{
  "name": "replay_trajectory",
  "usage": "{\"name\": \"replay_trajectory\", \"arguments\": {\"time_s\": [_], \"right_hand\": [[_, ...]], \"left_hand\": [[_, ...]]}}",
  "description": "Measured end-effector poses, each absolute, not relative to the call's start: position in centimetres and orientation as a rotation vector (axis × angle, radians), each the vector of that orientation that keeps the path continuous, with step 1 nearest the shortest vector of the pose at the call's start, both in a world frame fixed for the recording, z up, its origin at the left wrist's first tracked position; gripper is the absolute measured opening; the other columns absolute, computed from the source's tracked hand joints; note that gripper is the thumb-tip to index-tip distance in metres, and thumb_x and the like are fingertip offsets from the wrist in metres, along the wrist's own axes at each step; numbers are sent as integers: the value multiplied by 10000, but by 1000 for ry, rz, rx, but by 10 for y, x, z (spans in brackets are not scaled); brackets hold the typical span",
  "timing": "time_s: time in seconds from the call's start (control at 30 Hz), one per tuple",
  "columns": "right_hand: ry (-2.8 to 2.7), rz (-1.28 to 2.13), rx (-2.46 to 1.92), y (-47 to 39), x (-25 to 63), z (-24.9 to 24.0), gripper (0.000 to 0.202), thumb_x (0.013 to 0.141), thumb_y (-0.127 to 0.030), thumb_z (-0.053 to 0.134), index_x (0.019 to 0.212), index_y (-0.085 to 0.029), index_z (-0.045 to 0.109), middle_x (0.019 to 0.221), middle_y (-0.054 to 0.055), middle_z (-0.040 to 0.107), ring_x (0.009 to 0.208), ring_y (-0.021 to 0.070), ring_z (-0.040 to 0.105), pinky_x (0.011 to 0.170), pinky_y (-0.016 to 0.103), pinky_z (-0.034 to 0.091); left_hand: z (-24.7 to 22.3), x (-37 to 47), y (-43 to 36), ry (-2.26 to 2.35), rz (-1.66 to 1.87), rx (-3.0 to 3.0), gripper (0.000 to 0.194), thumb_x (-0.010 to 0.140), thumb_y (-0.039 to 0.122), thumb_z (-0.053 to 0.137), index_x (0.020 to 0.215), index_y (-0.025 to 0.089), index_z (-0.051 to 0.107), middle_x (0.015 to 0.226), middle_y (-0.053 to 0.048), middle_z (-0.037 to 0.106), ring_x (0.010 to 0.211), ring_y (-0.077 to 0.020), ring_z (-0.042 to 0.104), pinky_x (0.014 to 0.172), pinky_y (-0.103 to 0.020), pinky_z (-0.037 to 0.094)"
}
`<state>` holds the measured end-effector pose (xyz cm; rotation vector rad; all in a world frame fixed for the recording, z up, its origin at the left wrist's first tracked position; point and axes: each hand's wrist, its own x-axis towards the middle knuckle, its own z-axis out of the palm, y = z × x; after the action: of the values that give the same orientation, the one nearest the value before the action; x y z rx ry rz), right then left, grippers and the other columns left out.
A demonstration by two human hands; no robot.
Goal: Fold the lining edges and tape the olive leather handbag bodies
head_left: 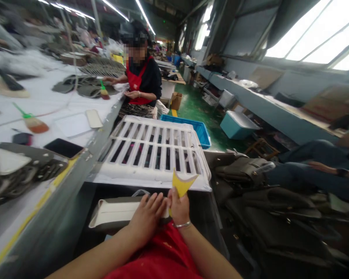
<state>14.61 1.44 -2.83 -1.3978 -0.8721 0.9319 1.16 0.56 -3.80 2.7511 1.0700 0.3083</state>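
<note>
My left hand [147,217] lies with its fingers stretched flat over a cream piece with dark edging [116,211], which rests low in front of me and looks like part of a bag. Beside its right end, my right hand [179,211] is closed around a thin yellow piece [182,186]. That yellow piece fans out above my fist to a pale, curved top edge; I cannot tell its material. A bit of yellow also shows below my fingers. My left hand and forearm cover part of the cream piece.
Ahead stands a white slatted rack [159,149], with a blue crate [194,130] behind it. Left is a white worktable holding a phone [63,148] and a glue bottle with brush [33,122]. Dark bags [267,221] pile up right. A co-worker [145,75] sits ahead.
</note>
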Motion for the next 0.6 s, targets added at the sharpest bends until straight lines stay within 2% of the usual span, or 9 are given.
{"name": "replay_trajectory", "arguments": {"time_s": [0.07,0.17,0.2,0.27,0.33,0.37,0.43,0.53,0.6], "right_hand": [[-987,1063,-1404,17,152,-16,407,802,-577,424,796,-171,447,469,-44,469,362,93,434,390,225,374],[-1307,1275,-1468,28,163,5,414,809,-561,426,861,-152,469,628,22,584,507,124,558,474,237,452],[-1444,1385,-1481,34,165,12,403,806,-545,444,862,-147,479,670,31,594,545,124,572,497,233,461],[-1724,1647,-1490,48,162,27,365,796,-505,477,885,-152,489,681,17,586,546,118,571,493,224,459],[-2007,1808,-1527,66,150,39,331,787,-460,495,946,-170,486,647,-7,572,478,112,545,441,219,431],[-2170,1798,-1562,76,142,43,321,780,-435,502,974,-179,483,647,-8,578,454,117,536,421,221,411],[-2567,1546,-1609,97,122,48,309,752,-382,539,981,-178,510,681,25,610,490,147,556,449,243,397],[-3006,1033,-1516,126,87,45,313,738,-301,553,1025,-178,552,825,101,653,694,231,605,573,296,389],[-3089,837,-1444,139,61,37,284,785,-285,481,1042,-196,563,895,112,655,777,249,602,613,313,375]], "left_hand": [[-30,-10,3,985,354,2722,702,783,573,474,1357,195,333,1397,-104,341,1267,-285,316,1043,-502,201],[-26,-71,-5,1186,702,2555,553,841,415,468,1342,215,349,1377,-70,382,1269,-223,323,1080,-449,186],[-27,-94,-8,1369,869,2378,483,860,365,445,1314,213,390,1352,-68,416,1256,-209,343,1077,-426,210],[-35,-134,-10,1652,1081,1821,403,879,375,395,1231,197,480,1286,-74,484,1200,-208,415,1040,-398,295],[-45,-158,-7,1623,1132,1320,446,886,445,343,1196,170,509,1249,-83,516,1157,-220,462,1010,-395,341],[-50,-163,-3,1537,1125,1161,483,891,473,307,1198,161,509,1244,-84,523,1150,-223,471,1013,-399,338],[-58,-161,6,1380,1080,1015,537,898,505,242,1198,154,517,1233,-78,535,1154,-224,470,1030,-400,312],[-66,-147,19,1282,1032,873,596,889,553,178,1157,169,547,1189,-66,570,1117,-226,498,1014,-395,322],[-69,-141,26,1148,1078,685,654,867,605,157,1173,153,518,1157,-87,586,1049,-235,542,950,-391,382]]}}
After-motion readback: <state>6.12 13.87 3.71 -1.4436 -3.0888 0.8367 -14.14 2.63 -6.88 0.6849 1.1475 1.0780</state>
